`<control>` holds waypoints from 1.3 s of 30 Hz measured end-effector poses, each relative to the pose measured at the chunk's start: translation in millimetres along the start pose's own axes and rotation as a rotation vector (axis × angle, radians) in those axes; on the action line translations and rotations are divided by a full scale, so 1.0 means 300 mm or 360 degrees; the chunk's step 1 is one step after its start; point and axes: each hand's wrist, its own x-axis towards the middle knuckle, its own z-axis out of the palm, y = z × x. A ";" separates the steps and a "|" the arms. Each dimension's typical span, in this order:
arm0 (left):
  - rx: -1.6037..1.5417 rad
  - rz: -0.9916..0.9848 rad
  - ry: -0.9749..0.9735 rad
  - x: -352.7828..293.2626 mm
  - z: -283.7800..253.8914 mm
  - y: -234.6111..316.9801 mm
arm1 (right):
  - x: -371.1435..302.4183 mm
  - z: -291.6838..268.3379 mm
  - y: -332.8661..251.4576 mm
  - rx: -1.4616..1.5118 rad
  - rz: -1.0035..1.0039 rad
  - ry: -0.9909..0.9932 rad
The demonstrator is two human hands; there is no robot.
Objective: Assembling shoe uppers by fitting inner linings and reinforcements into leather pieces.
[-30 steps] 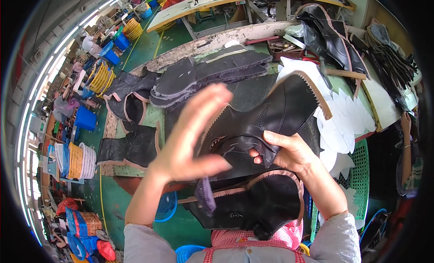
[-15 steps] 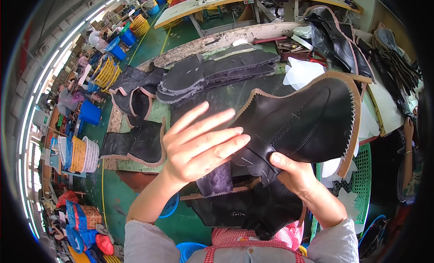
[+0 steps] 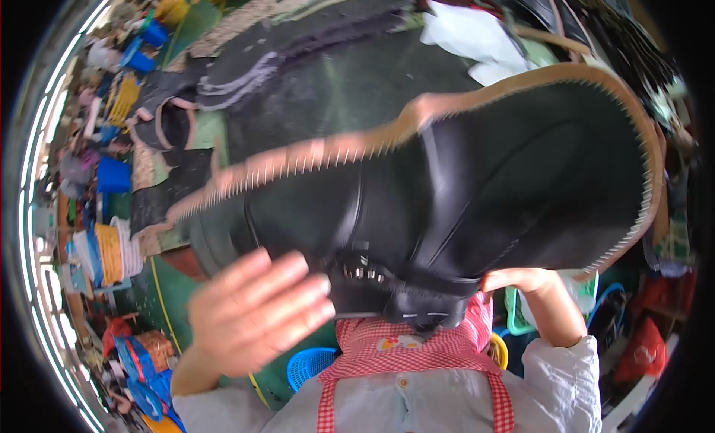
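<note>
A large black leather boot upper (image 3: 514, 187) is spread before me above the table, its tan rim sewn with white zigzag stitches along the far and right edges. A strap with small metal fittings (image 3: 365, 273) crosses its near side. My right hand (image 3: 521, 281) grips the upper at its near right edge, the fingers mostly hidden beneath it. My left hand (image 3: 257, 314), smeared by motion, has its fingers stretched out and holds nothing. It hovers by the near left edge of the upper; whether it touches cannot be told.
Behind the upper, dark fleece-edged pieces (image 3: 298, 49) lie stacked on the table (image 3: 328, 90). White sheets (image 3: 469, 34) rest at the back right, black pieces with pinkish trim (image 3: 175, 128) at the left. Below are a blue basket (image 3: 309, 366) and a green crate (image 3: 514, 310).
The upper has been swung up and opened out, so its long stitched side now faces me. My left hand has moved down and left; my right hand has shifted right. The view has tilted.
</note>
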 end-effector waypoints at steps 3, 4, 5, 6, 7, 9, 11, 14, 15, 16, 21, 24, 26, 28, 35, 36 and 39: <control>-0.0508 -0.0215 -0.0208 -0.125 0.207 0.133 | -0.020 0.018 0.374 0.0785 0.0642 0.0099; -0.0651 -0.0343 -0.0343 -0.195 0.299 0.171 | -0.028 0.064 0.327 0.0892 0.0803 0.0148; -0.0748 -0.0316 -0.0477 -0.230 0.387 0.199 | -0.045 0.035 0.476 0.1035 0.0876 -0.0152; -0.0767 -0.0299 -0.0521 -0.255 0.457 0.229 | -0.077 0.021 0.489 0.0885 0.1146 -0.0119; -0.0740 -0.0275 -0.0551 -0.266 0.501 0.239 | -0.099 0.002 0.492 0.0724 0.1402 -0.0090; -0.0950 -0.0161 -0.0728 -0.197 0.451 0.192 | -0.137 -0.084 0.412 -0.0064 0.1409 -0.0249; -0.1137 -0.0254 -0.0662 -0.154 0.384 0.137 | -0.211 -0.222 0.306 -0.0429 0.1364 -0.0189; -0.0962 -0.0289 -0.0254 0.006 0.366 0.042 | -0.220 -0.336 0.145 -0.0788 0.0371 0.0889; -0.1004 -0.0240 -0.0188 0.099 0.400 0.022 | -0.216 -0.386 0.160 -0.0819 -0.0001 0.1319; -0.1006 -0.0219 -0.0121 0.177 0.422 0.013 | -0.190 -0.436 0.125 -0.1403 -0.0278 0.1406; -0.0872 0.0200 0.0149 0.608 0.639 0.026 | -0.131 -0.690 0.070 -0.2406 -0.0678 0.1174; -0.0682 0.0301 0.0138 0.766 0.777 0.012 | -0.117 -0.721 -0.022 -0.2240 -0.0801 0.0953; -0.0574 0.0279 0.0088 0.803 0.842 0.015 | -0.100 -0.744 -0.056 -0.2119 -0.0723 0.0936; -0.0419 0.0248 0.0077 0.782 0.877 0.029 | -0.065 -0.817 -0.072 -0.1463 -0.0114 0.0932; -0.0545 0.0220 0.0092 0.827 0.898 0.055 | 0.101 -0.860 -0.142 -0.0761 -0.0053 0.1274; -0.0544 0.0205 0.0089 0.836 0.896 0.056 | 0.096 -0.918 -0.126 -0.1043 -0.0177 0.1234; -0.0543 0.0200 0.0113 0.835 0.900 0.044 | 0.103 -0.905 -0.182 -0.0807 -0.0779 0.1766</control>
